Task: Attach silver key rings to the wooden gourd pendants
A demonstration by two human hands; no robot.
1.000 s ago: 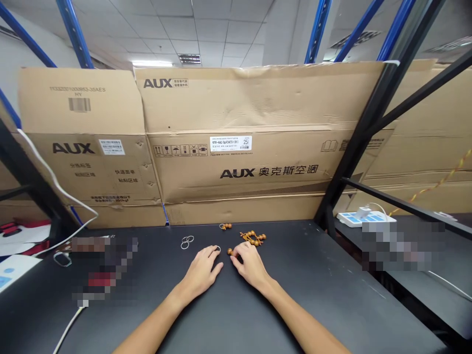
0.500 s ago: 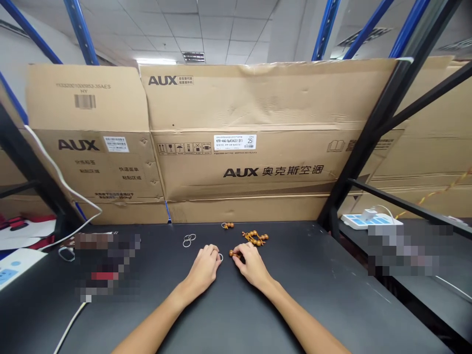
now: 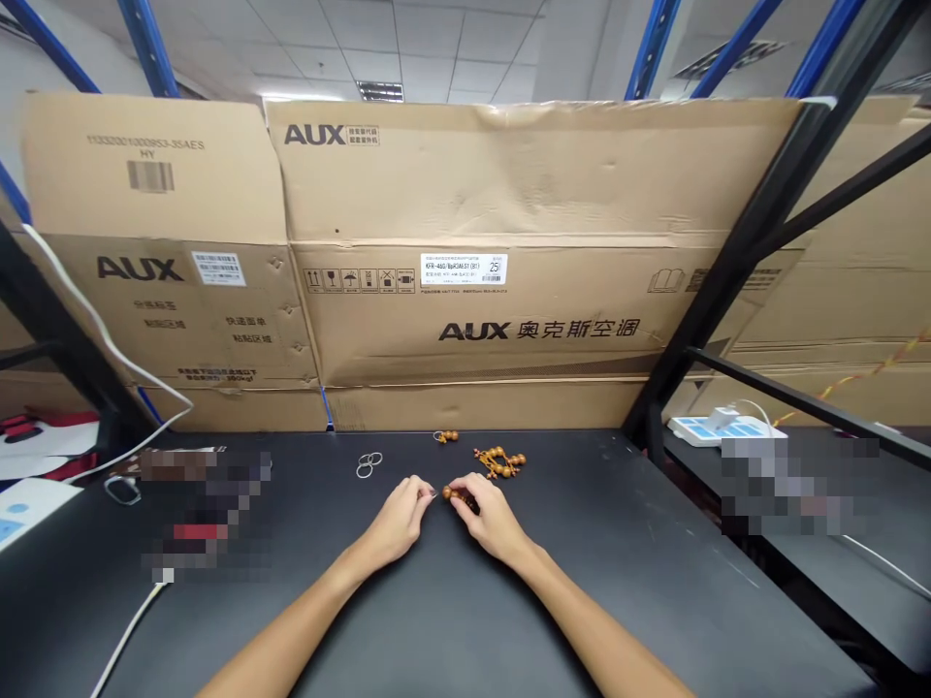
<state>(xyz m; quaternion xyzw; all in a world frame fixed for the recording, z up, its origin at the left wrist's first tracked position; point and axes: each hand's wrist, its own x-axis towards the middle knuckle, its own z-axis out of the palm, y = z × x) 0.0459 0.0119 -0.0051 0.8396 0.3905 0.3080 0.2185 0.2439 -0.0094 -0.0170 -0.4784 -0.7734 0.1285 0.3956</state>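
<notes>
Over the middle of the dark table, my left hand pinches a small metal key ring, which shows only as a thin edge at the fingertips. Close to its right, my right hand is closed on a brown beaded pendant; one round bead sticks out on the left and the rest is mostly covered by fingers. Behind the right hand lies a small heap of similar beaded pendants with orange cord. Farther back is a pendant with a ring attached. Several loose metal rings lie behind my left hand.
Cardboard panels stand along the table's back edge. A black metal post rises at the right, with a white power strip beyond it. At the left are a white cable and blurred-out items.
My hands have come closer together, the bead in the right one moving left towards the ring. The ring now appears more edge-on. The whole view has shifted slightly.
</notes>
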